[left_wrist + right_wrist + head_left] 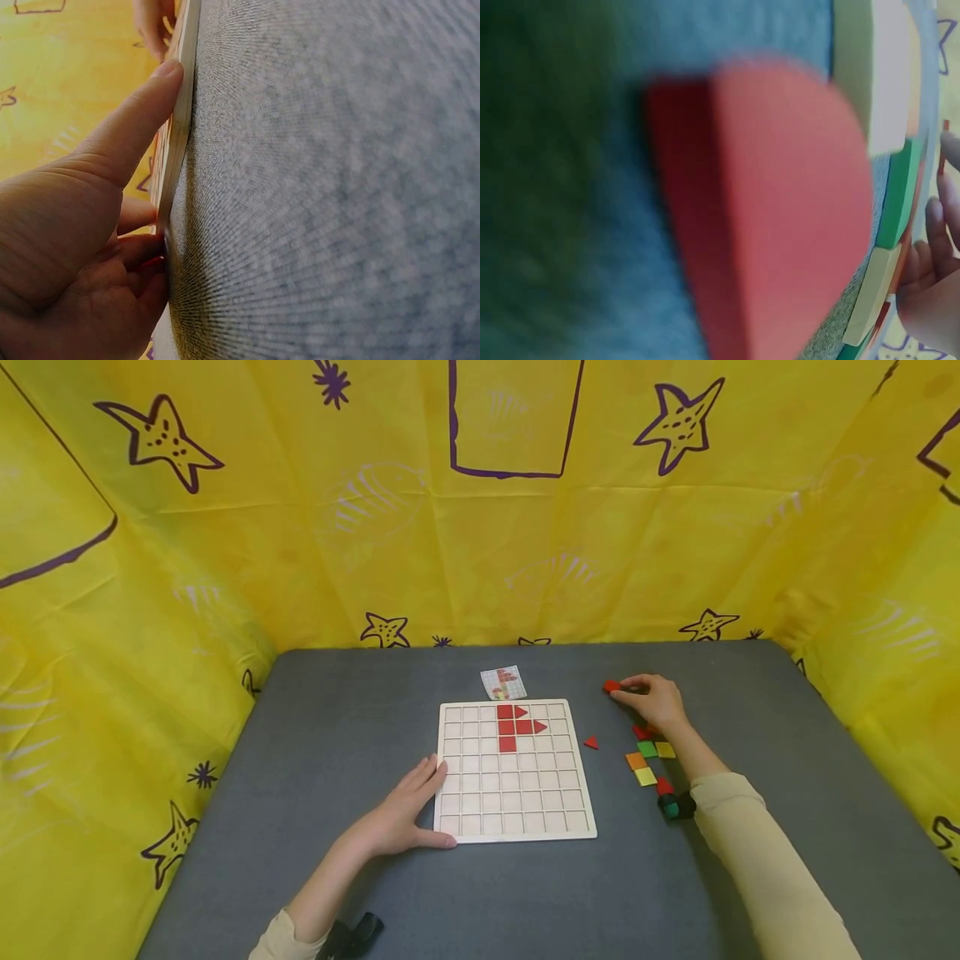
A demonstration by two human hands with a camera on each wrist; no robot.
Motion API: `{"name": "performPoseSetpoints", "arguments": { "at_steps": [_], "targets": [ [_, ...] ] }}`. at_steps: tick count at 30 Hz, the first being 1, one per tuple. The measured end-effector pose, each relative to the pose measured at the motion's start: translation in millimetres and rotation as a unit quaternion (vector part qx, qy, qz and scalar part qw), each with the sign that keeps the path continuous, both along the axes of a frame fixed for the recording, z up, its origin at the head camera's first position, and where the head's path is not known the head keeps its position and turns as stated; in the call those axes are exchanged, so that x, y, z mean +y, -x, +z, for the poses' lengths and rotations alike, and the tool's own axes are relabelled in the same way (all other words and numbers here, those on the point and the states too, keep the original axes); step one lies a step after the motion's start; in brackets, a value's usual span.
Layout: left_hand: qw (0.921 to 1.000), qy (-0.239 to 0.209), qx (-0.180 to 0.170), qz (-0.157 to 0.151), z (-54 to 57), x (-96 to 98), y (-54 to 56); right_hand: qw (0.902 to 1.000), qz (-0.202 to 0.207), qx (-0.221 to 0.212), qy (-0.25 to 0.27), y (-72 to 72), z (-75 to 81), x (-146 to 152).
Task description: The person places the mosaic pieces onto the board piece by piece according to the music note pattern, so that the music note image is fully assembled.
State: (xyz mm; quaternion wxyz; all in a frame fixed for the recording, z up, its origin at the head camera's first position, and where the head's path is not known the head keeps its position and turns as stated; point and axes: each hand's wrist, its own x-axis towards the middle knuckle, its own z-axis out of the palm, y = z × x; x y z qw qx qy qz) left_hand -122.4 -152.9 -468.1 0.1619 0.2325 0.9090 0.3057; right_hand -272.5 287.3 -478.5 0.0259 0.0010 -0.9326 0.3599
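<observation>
A square wooden grid board (480,793) lies on the table with several red tiles (507,727), squares and triangles, in its upper middle cells. My left hand (397,817) rests at the board's lower left corner, thumb along the near edge and fingers by the left side; the left wrist view shows the thumb (139,120) straight against the board's edge. Beyond the board's right side, my right hand (660,703) pinches a small red tile (611,686) between thumb and fingertips. Its exact shape is hard to tell. A loose red triangle (592,742) lies between board and hand.
A small picture card (504,683) lies behind the board. Right of the board are loose tiles, among them a green one (647,749), an orange one (635,762) and yellow ones (646,777). Yellow patterned cloth (480,560) hangs behind the table and along both sides.
</observation>
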Motion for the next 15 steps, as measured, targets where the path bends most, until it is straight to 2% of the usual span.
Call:
{"name": "performPoseSetpoints", "arguments": {
  "at_steps": [4, 8, 15],
  "targets": [
    [1.0000, -0.001, 0.001, -0.001, -0.8, -0.2, 0.1, 0.9994, -0.005, -0.003, 0.033, -7.1, 0.7, -5],
    [1.0000, -0.001, 0.002, -0.001, -1.4, -0.9, 0.2, 0.9972, -0.005, -0.024, 0.071, -16.8, 4.5, -13],
    [1.0000, -0.003, 0.003, -0.002, -2.5, -1.7, 0.7, 0.9916, 0.020, -0.043, 0.120, -35.0, 10.1, -37]
  ]
}}
